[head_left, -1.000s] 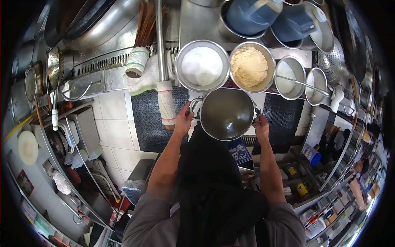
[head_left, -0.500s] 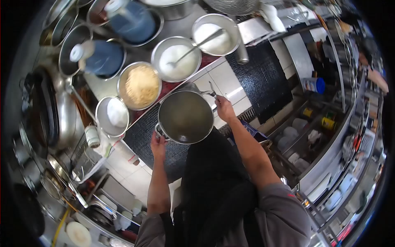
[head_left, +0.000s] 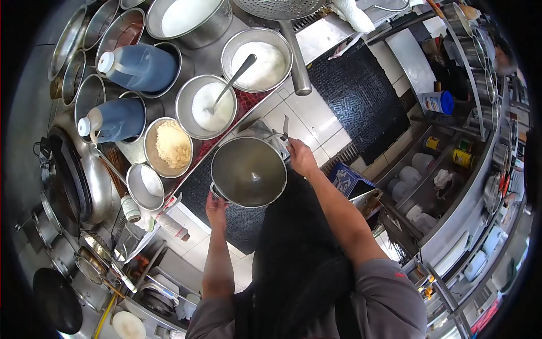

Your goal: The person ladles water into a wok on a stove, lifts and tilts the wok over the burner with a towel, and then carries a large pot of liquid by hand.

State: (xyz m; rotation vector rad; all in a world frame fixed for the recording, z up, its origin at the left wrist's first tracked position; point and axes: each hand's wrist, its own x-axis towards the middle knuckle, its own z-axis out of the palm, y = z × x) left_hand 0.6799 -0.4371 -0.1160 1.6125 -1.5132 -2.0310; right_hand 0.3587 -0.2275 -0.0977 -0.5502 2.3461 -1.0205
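A large round metal pot (head_left: pixel 249 172) with cloudy liquid in it is held in front of my body, above the floor. My left hand (head_left: pixel 217 209) grips its handle at the lower left rim. On the opposite side, my right hand (head_left: pixel 301 156) is closed round the other handle, where a thin metal piece sticks up. Just beyond the pot, along the counter edge, stand a bowl of tan powder (head_left: pixel 173 144), a small bowl of white powder (head_left: pixel 151 183) and a bowl of white grains (head_left: pixel 213 107) with a spoon (head_left: pixel 231 82) in it.
Two jugs of dark liquid (head_left: pixel 144 68) stand in metal containers behind the bowls. A perforated strainer (head_left: pixel 279 7) has its thick handle over the counter edge. Black mats (head_left: pixel 361 85) lie on the tiled floor. At the right is a shelf with a blue-lidded tub (head_left: pixel 438 103).
The view has shifted, so the counter bowls appear further left and the shelf on the right shows more. Both hands still hold the pot, which sits slightly lower and further left in the view.
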